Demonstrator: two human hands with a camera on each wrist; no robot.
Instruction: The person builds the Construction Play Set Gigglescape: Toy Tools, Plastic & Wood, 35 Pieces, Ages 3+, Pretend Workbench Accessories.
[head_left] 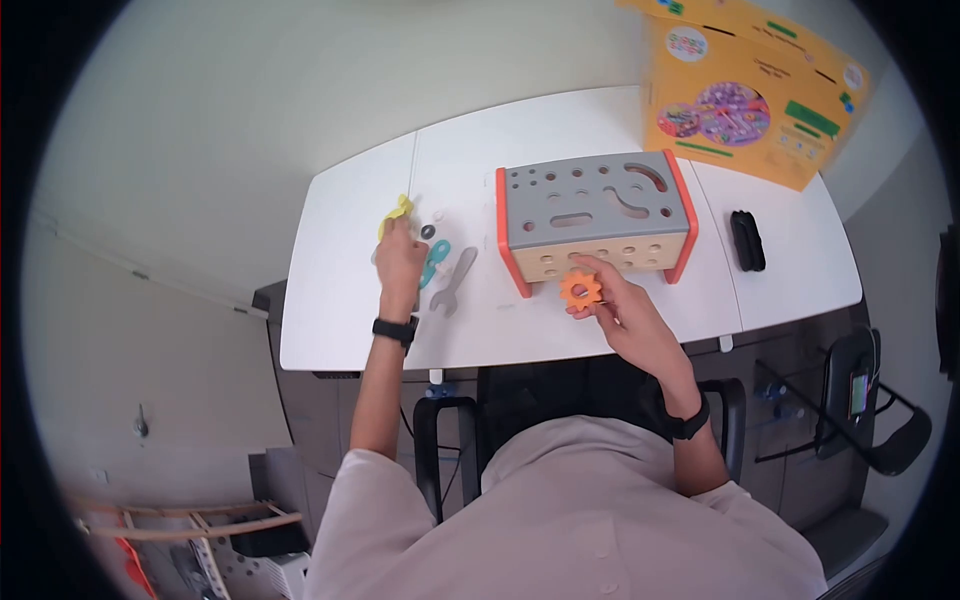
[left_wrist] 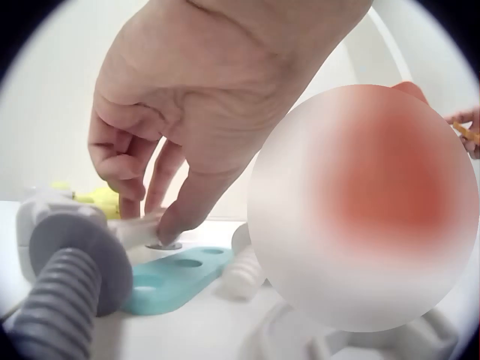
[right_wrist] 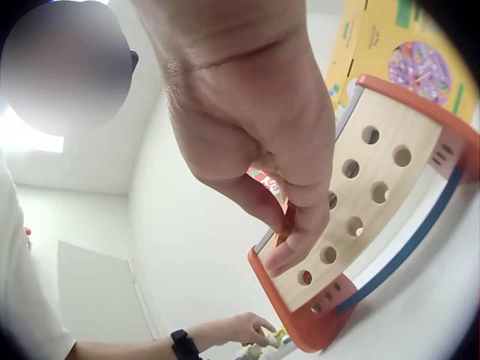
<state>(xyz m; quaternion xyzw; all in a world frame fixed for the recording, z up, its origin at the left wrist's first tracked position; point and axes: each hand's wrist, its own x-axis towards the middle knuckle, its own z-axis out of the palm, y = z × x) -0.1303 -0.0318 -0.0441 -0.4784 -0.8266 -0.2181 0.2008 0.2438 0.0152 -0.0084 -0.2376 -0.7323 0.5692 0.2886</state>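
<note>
My right hand (head_left: 640, 325) holds an orange toy gear (head_left: 581, 290) between thumb and fingers, in front of the toy workbench (head_left: 600, 200). In the right wrist view the fingers hide most of the gear. At the left of the table, my left hand (head_left: 400, 258) reaches down among loose toy parts. Its thumb and fingertips pinch a white toy screw (left_wrist: 141, 231), partly hidden by them. Around it lie a yellow toy piece (head_left: 402, 208), a teal strip with holes (left_wrist: 184, 276), a grey screw (left_wrist: 64, 289) and a grey toy wrench (head_left: 455, 280).
The workbench has orange-red ends, a grey slotted top and a wooden front with holes. A yellow cardboard box (head_left: 750, 100) stands at the back right. Near the right side lies a black case (head_left: 747, 241). A chair (head_left: 460, 410) stands at the table's front edge (head_left: 550, 360).
</note>
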